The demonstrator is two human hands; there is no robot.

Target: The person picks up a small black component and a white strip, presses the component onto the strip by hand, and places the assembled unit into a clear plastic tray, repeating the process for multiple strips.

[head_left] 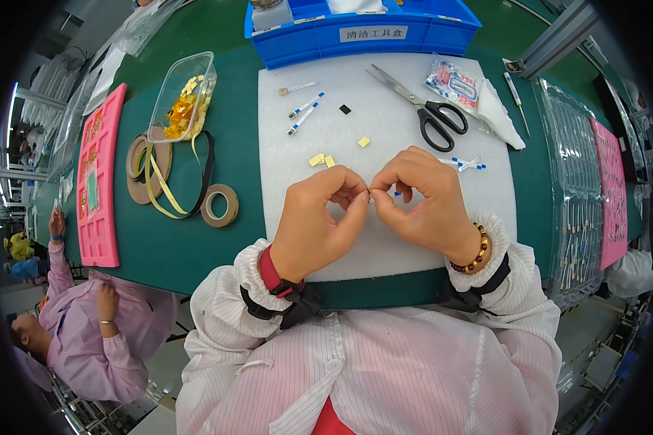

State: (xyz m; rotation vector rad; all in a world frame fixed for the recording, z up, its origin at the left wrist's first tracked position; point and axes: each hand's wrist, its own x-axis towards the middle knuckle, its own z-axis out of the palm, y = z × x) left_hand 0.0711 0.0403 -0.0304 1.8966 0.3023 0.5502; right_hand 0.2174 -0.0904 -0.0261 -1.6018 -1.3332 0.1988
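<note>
Head view: your left hand (319, 221) and right hand (421, 196) meet fingertip to fingertip over the white foam mat (297, 138), both pinching one tiny part (371, 194) between them; too small to say what it is. A blue-tipped strip (397, 193) pokes out just under your right fingers.

On the mat: small yellow squares (321, 159) just above your left hand, three blue-ended swabs (302, 109) further up, black-handled scissors (424, 109) upper right, more blue-tipped strips (466, 164) beside your right hand.

The mat lies on a green bench (232, 116). Left of the mat: tape rolls (219, 205), a clear tub of gold scraps (183, 98), a pink tray (98, 174). A blue bin (355, 29) sits at the far edge, clear blister trays (577, 188) on the right.

Room: factory floor, another person in a pink smock (94, 333) seated lower left.
</note>
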